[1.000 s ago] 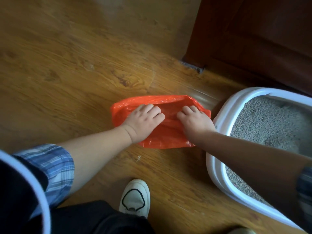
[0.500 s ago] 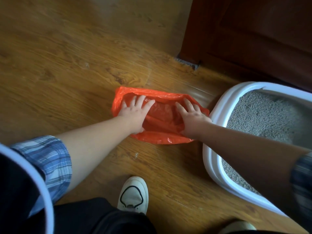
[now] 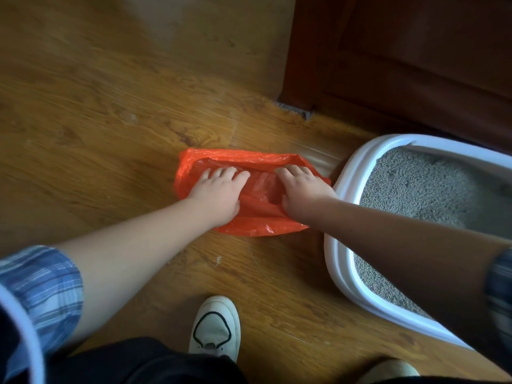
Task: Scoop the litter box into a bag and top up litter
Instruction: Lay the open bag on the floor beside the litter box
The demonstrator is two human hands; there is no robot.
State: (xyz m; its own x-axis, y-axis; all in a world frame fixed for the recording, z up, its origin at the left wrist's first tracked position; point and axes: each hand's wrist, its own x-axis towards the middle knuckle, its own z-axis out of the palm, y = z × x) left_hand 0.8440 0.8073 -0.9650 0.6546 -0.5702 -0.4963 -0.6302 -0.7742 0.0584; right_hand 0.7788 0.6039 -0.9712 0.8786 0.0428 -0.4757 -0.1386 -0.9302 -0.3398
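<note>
An orange plastic bag (image 3: 260,217) lies flat on the wooden floor, just left of a white litter box (image 3: 336,245) filled with grey litter (image 3: 415,189). My left hand (image 3: 219,192) rests on the bag's left half with its fingers stretched forward. My right hand (image 3: 302,189) lies on the right half, next to the box's rim. Both sets of fingertips reach the bag's far fold, where the thin film partly covers them. No scoop is in view.
Dark wooden furniture (image 3: 401,65) stands at the back right, behind the litter box. My white shoe (image 3: 214,325) is on the floor below the bag, and a second shoe tip (image 3: 388,370) shows at the bottom right. Bare wooden floor (image 3: 97,134) stretches to the left.
One second ago both hands had curled fingers on the bag's middle. They have since stretched out and slid toward the bag's far edge, and the bag looks more spread.
</note>
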